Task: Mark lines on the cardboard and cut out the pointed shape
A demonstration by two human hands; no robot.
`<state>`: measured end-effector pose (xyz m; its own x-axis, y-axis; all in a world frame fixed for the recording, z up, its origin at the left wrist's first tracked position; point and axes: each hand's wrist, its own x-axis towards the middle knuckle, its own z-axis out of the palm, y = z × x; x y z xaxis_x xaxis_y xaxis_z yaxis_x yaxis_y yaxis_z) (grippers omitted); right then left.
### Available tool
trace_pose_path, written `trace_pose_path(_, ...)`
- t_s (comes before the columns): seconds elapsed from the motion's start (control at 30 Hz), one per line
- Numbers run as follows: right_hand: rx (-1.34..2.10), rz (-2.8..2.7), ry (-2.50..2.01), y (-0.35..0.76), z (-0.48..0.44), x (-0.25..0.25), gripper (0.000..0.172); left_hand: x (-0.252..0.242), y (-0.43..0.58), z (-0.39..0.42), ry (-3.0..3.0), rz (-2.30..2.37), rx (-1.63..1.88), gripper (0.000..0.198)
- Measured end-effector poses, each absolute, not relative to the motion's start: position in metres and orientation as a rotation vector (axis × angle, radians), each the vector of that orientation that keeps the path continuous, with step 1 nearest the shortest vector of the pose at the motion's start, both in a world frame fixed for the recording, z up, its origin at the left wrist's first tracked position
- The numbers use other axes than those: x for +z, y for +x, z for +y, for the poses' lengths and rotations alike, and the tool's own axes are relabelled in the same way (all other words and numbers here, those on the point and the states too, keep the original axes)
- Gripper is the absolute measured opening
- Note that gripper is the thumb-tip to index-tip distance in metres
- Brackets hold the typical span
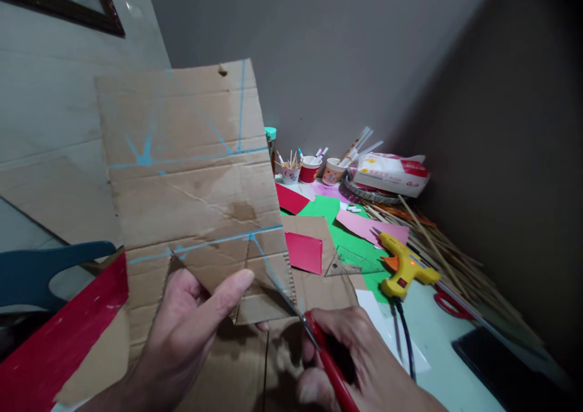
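A large sheet of brown cardboard [200, 199] with blue drawn lines stands raised in front of me. My left hand [195, 315] grips its lower edge, the thumb lying on the front face beside a triangular cut-out. In my right hand [350, 345] is a pair of red-handled scissors [325, 354]. Their blades meet the sheet's lower right corner, along a slanting blue line. How far the blades are apart is hidden by the cardboard.
On the table lie a yellow glue gun [403, 266], a clear set square [350, 261], green paper [328, 212] and bundled sticks [455, 266]. Paper cups [310, 170] and a tissue pack [392, 172] stand behind. A dark phone-like slab [501, 363] lies at right, a blue chair-like shape [40, 272] at left.
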<state>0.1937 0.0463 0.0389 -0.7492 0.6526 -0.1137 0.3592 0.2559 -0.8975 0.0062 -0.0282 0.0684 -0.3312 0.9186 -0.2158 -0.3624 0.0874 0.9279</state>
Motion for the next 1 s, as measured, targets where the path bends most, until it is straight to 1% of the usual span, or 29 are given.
trace_pose_path(0.17, 1.532, -2.197, -0.897, 0.192, 0.047, 0.032, 0.066, 0.066, 0.006, -0.028, 0.642, 1.292, 1.511, 0.034)
trace_pose_path(0.3, 1.51, -2.19, -0.866, 0.19, 0.048, 0.031, 0.062, 0.06, 0.002, -0.024, 0.705, 1.251, 1.583, 0.042)
trace_pose_path(0.33, 1.508, -2.192, -0.867, 0.189, 0.049, 0.031, 0.061, 0.058, 0.001, -0.023, 0.73, 1.249, 1.602, 0.042)
trace_pose_path(0.47, 1.45, -2.252, -0.928, 0.188, 0.05, 0.035, 0.059, 0.052, 0.0, -0.019, 0.739, 1.294, 1.613, 0.028)
trace_pose_path(0.53, 1.453, -2.263, -0.959, 0.188, 0.05, 0.034, 0.059, 0.052, 0.0, -0.017, 0.771, 1.275, 1.606, 0.026)
trace_pose_path(0.63, 1.47, -2.229, -0.953, 0.189, 0.049, 0.032, 0.06, 0.053, 0.0, -0.017, 0.819, 1.265, 1.595, 0.026)
trace_pose_path(0.77, 1.547, -2.208, -0.907, 0.192, 0.047, 0.034, 0.058, 0.055, 0.001, -0.022, 0.844, 1.286, 1.544, 0.026)
trace_pose_path(0.9, 1.502, -2.265, -0.919, 0.193, 0.046, 0.042, 0.056, 0.053, 0.0, -0.025, 0.78, 1.411, 1.569, 0.024)
trace_pose_path(1.0, 1.511, -2.27, -0.933, 0.192, 0.046, 0.044, 0.055, 0.052, -0.001, -0.025, 0.816, 1.381, 1.554, 0.026)
